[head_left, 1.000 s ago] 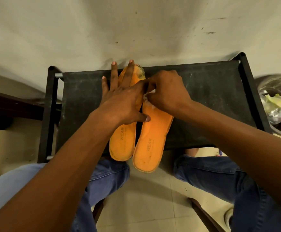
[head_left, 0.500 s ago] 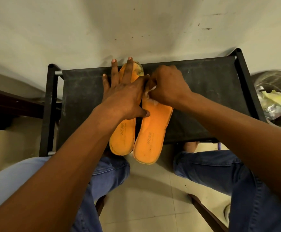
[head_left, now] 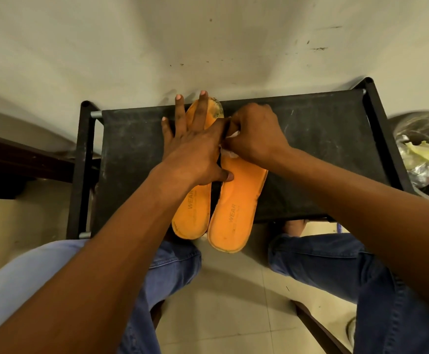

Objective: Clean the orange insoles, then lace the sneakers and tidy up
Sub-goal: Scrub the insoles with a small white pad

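Head view: two orange insoles (head_left: 235,200) side by side, frame centre, on black rack shelf (head_left: 323,154), long axes running top-bottom. Left hand (head_left: 195,152) flat, fingers spread, pinning left insole. Right hand (head_left: 255,134) curled round white wipe (head_left: 230,153) on right insole's toe half; heel toward bottom unwiped, right hand nearer.

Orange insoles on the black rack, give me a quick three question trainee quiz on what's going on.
1. True or false: the left hand lies flat on the left insole.
2. What does the right hand press on the right insole? A white wipe, B brush, C sponge.
3. Which insole's heel overhangs the black rack further?

Key: 1 true. 2 A. 3 the right one.
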